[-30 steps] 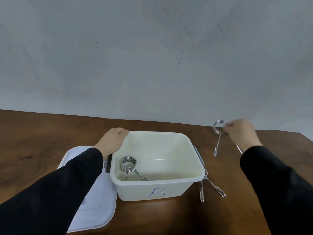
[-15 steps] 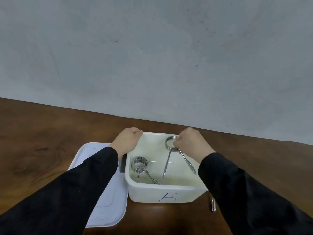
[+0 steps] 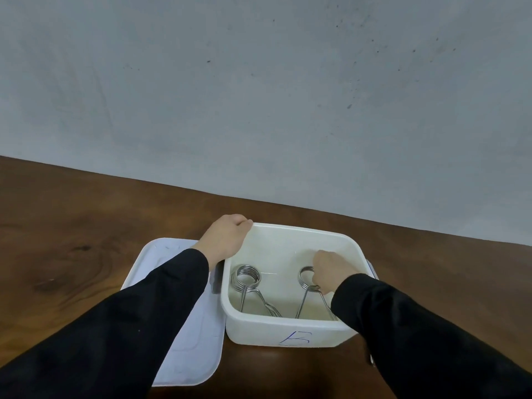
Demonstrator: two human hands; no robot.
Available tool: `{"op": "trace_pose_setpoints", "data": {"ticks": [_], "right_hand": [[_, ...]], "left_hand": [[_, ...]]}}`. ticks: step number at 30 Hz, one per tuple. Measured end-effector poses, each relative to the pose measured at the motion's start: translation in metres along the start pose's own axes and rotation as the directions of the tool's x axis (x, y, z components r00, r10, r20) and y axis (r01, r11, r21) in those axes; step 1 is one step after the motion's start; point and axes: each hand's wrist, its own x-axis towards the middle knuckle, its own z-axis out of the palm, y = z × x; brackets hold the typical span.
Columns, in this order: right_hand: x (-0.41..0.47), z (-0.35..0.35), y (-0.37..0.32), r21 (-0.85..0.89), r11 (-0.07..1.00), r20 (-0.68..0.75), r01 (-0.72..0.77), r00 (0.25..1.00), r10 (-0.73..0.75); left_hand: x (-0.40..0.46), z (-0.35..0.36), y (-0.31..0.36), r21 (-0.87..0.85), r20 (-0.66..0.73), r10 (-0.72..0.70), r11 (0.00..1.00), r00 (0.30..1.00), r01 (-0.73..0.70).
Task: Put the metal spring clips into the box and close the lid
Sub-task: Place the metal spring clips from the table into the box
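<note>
A white plastic box marked with a blue letter stands open on the brown table. One metal spring clip lies inside at the left. My right hand is down inside the box, shut on a second spring clip whose legs reach toward the near wall. My left hand grips the box's far left rim. The white lid lies flat on the table left of the box. A sliver of another clip shows by my right sleeve.
The wooden table runs back to a grey wall. My black sleeves cover much of the near table on both sides of the box.
My right hand carried a spring clip from the table on the right over the box and lowered it inside. My left hand stayed on the rim. The camera shifted.
</note>
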Motion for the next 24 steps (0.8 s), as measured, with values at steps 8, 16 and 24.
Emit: {"op": "trace_pose_setpoints", "data": {"ticks": [8,16,24], "right_hand": [[-0.003,0.006,0.001,0.018,1.000,0.030,0.026,0.999,-0.026],[-0.025,-0.066,0.088,0.767,0.640,-0.313,0.050,0.900,0.304],[-0.062,0.005,0.135,0.490,0.811,0.224,-0.320,0.945,0.238]], "left_hand": [[0.001,0.001,-0.001,0.024,-0.015,0.022,0.999,1.000,-0.022],[0.002,0.002,-0.001,0.042,-0.017,0.026,0.999,1.000,-0.025],[0.004,0.004,-0.002,0.044,-0.024,0.038,0.998,0.999,-0.037]]}}
